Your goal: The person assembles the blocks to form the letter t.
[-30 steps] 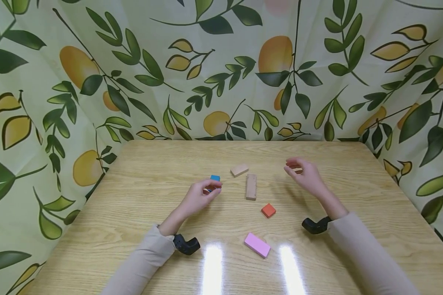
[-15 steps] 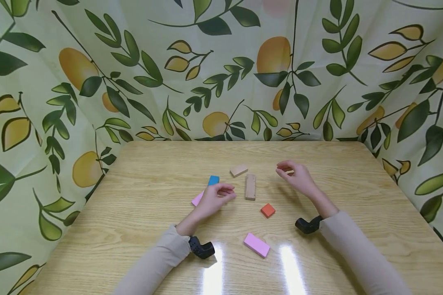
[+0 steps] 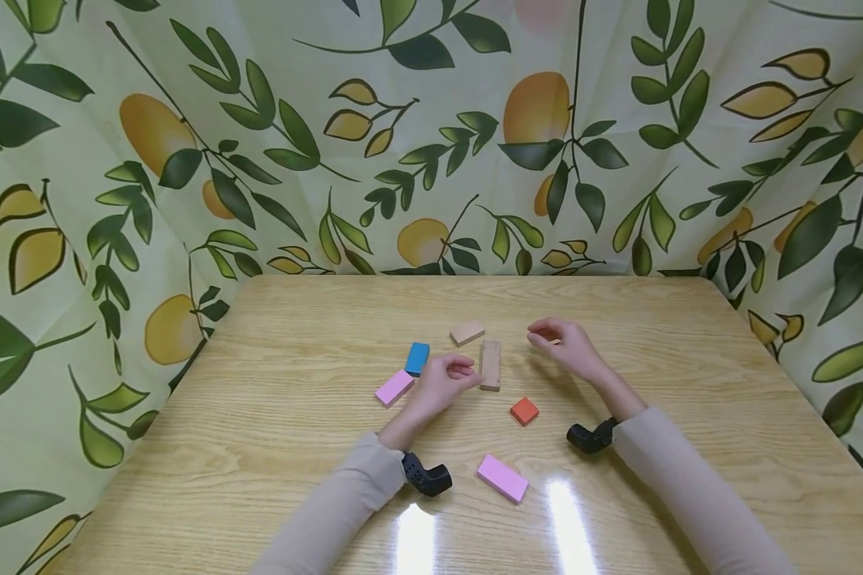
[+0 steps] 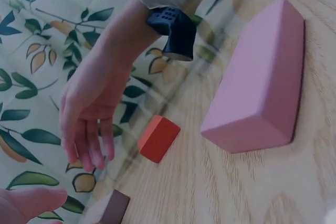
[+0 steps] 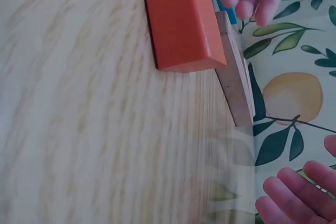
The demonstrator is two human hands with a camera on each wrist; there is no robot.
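Observation:
My left hand (image 3: 446,382) is held over the middle of the table, fingers loosely bent. Its fingertips come right up to the near left side of an upright-pointing long wooden block (image 3: 491,366). My right hand (image 3: 568,349) hovers to the right of that block, thumb and fingers apart with nothing between them. Behind lies a second wooden block (image 3: 467,333). Left of my left hand are a blue block (image 3: 417,359) and a pink block (image 3: 395,388). An orange-red block (image 5: 181,22) looms large in the right wrist view, with wooden blocks beyond it.
Nearer me on the wooden table (image 3: 259,447) lies another pink block (image 3: 503,478). Leaf-and-fruit patterned cloth (image 3: 431,144) hangs behind and along both sides. Each wrist carries a black camera mount, such as the left one (image 3: 427,476).
My left hand has moved right, away from the blue and left pink blocks, which now show fully, to the long wooden block. My right hand has drifted left toward it.

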